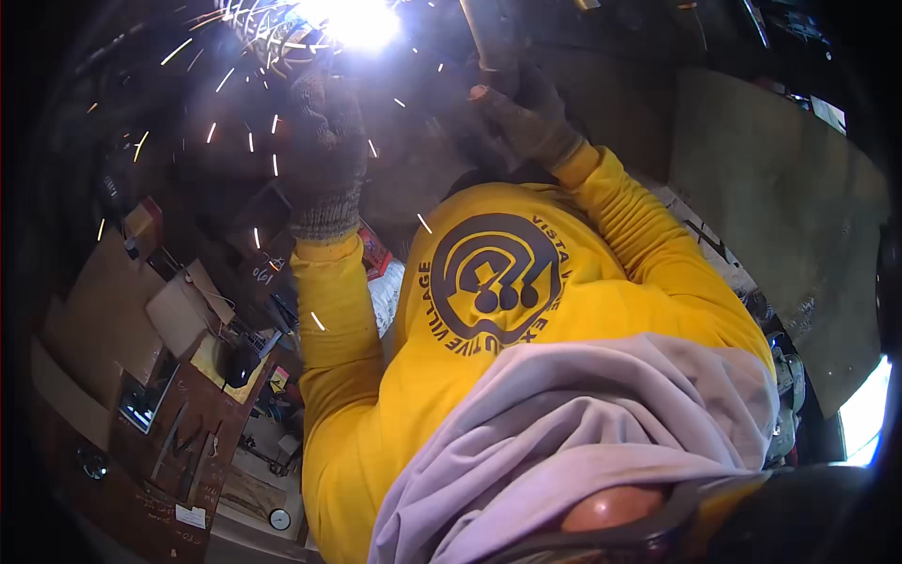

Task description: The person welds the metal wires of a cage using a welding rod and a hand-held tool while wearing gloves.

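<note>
A glaring white welding arc [362,21] burns at the top edge, throwing sparks mostly to the left. Just below and left of it is my left hand [324,117], in a grey knit glove. Shadow and glare hide its fingers, so its grip is unclear. Curved, striped shapes [271,39] are lit up beside the arc. To the right, my right hand [537,120] wears a dirty glove with a thumb tip showing through. Its fingers are closed around the lower end of a pale bar or tube [484,38], which rises out of the picture.
At the lower left stands a brown workbench [178,442] with cardboard boxes [183,305], hand tools and papers. A round dial gauge [279,518] lies below it. On the right leans a large grey-brown panel [780,216]. Bright light enters beside a gap [864,414].
</note>
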{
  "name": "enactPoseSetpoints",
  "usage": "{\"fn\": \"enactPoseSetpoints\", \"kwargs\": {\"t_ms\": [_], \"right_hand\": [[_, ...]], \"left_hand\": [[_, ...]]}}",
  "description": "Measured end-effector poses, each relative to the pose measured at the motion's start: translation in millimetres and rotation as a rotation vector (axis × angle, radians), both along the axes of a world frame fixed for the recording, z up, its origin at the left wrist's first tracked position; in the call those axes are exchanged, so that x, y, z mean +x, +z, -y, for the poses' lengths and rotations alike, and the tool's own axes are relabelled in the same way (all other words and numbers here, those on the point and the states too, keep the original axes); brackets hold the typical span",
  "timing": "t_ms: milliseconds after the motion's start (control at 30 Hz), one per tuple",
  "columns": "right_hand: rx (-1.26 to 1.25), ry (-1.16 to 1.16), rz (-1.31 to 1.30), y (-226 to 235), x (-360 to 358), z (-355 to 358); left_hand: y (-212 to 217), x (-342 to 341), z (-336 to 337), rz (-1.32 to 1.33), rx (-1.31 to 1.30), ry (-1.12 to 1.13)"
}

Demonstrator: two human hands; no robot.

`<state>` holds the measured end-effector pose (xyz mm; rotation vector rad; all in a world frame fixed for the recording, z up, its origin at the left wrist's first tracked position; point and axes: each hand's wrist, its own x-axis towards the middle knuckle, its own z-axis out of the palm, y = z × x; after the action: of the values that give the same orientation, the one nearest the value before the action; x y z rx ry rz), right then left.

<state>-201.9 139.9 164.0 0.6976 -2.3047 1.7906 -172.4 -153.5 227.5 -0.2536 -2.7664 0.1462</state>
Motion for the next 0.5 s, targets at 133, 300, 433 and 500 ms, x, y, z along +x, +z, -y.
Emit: {"fn": "enactPoseSetpoints", "kwargs": {"t_ms": [133,300,433,500], "right_hand": [[-0.343,0.133,0.652,13.4,6.8,-2.4],[-0.315,-0.046,0.388,18.0,4.0,-3.2],[-0.077,-0.061,0.204,11.5,4.0,-5.6],[-0.038,-0.061,0.252,15.3,5.7,-4.6]], "left_hand": [[-17.1,14.2,18.8,0.162,0.289,0.108],[57.7,-17.9,-55.0,0.042,0.39,-0.002],[56.1,-16.8,-54.5,0.022,0.463,0.003],[55.6,-16.5,-54.9,0.089,0.529,0.075]]}}
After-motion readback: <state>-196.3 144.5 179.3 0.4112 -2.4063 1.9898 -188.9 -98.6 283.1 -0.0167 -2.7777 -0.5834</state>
